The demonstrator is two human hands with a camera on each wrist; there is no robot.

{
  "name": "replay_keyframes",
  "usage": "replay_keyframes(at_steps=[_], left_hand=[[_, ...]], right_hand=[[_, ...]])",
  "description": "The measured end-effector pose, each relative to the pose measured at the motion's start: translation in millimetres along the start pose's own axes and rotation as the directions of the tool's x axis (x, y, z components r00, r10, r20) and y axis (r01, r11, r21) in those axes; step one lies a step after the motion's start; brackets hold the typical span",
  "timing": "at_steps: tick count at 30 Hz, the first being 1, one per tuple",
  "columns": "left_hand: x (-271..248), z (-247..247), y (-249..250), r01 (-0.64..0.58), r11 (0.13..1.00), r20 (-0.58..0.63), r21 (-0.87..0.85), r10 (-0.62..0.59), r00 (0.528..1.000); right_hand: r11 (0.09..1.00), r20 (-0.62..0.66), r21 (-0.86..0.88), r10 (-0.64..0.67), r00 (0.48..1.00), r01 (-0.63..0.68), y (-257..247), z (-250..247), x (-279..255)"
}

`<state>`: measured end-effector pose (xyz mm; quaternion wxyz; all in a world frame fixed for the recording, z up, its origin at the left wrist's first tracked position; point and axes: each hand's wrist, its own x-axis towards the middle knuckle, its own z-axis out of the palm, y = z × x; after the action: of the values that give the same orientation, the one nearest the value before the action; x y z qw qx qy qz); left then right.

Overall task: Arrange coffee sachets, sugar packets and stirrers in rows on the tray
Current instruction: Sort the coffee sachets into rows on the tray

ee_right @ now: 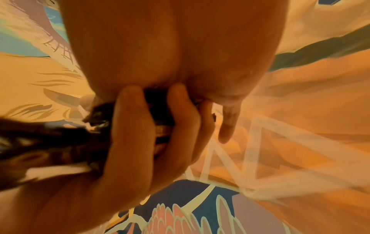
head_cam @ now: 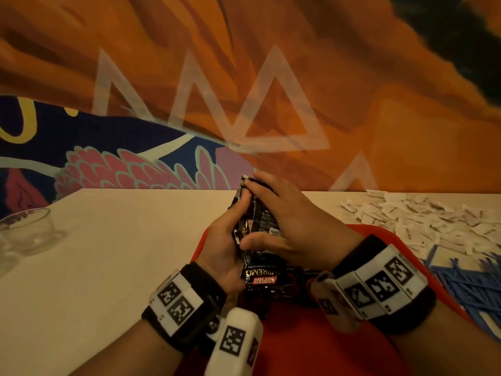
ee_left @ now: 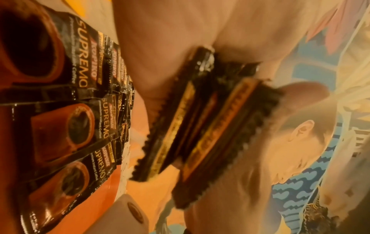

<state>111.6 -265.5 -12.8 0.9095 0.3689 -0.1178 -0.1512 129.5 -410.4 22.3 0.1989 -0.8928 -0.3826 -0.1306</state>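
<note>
One clear glass cup (head_cam: 25, 229) stands at the desk's (head_cam: 113, 256) far left. At the centre, above the red tray (head_cam: 306, 346), the left hand (head_cam: 226, 240) curls its fingers around a bundle of black coffee sachets (head_cam: 256, 226); their number cannot be counted, as they are stacked edge-on. The right hand (head_cam: 290, 226) clasps the same bundle from the other side, fingers over its top. At least three more sachets (ee_left: 80, 123) lie overlapping on the tray below. To the right, white sugar packets (head_cam: 423, 221) lie in one loose heap, with blue stirrers (head_cam: 471, 280) piled nearer, both too many to count.
</note>
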Motion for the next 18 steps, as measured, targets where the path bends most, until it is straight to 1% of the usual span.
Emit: replay_keyframes(at_steps=[2,4,6,7,8,10,12,13,15,17,18], left_hand=[[-1,-4,0,-0.003,1.0,0.041,-0.009,0.003,0.999],[-1,-9,-1,-0.003,0.998,0.102,0.062,-0.004,0.995],[1,-12,0,0.008,0.993,0.1,0.114,-0.02,0.995],[2,-12,1,0.004,0.993,0.087,0.122,-0.015,0.996],[3,-13,2,-0.011,0.991,0.063,0.13,0.003,0.998],[2,-10,3,-0.045,0.989,0.031,0.142,0.042,0.999],[-1,-7,3,-0.057,0.987,0.052,0.151,0.05,0.997],[-2,-5,2,-0.063,0.989,0.073,0.131,0.053,0.996],[-5,-4,2,-0.069,0.997,0.1,0.023,0.067,0.993],[-5,-3,3,-0.016,0.997,0.088,-0.077,0.023,0.996],[-6,0,3,0.018,0.996,0.072,-0.091,-0.011,0.997]], right_hand=[[1.0,0.003,0.005,-0.02,1.0,0.02,3,-1,0],[0.996,0.025,0.087,0.022,0.999,-0.025,2,-3,-2],[0.979,0.003,0.201,0.044,0.999,-0.044,0,-5,-3],[0.976,-0.013,0.214,0.033,0.999,-0.029,-1,-6,-4],[0.982,-0.015,0.186,0.011,1.0,-0.008,-2,-6,-4],[0.996,0.035,0.08,-0.033,0.999,0.03,-6,-6,-5],[0.998,0.073,0.014,-0.059,0.996,0.058,-12,-4,-6],[0.998,0.055,0.002,-0.068,0.996,0.068,-13,-2,-6],[0.997,-0.028,0.012,-0.076,0.997,0.077,-13,-2,-5],[0.995,-0.095,0.034,-0.085,0.992,0.088,-8,-2,-4],[0.995,-0.11,0.033,-0.09,0.99,0.094,-5,-2,-3]])
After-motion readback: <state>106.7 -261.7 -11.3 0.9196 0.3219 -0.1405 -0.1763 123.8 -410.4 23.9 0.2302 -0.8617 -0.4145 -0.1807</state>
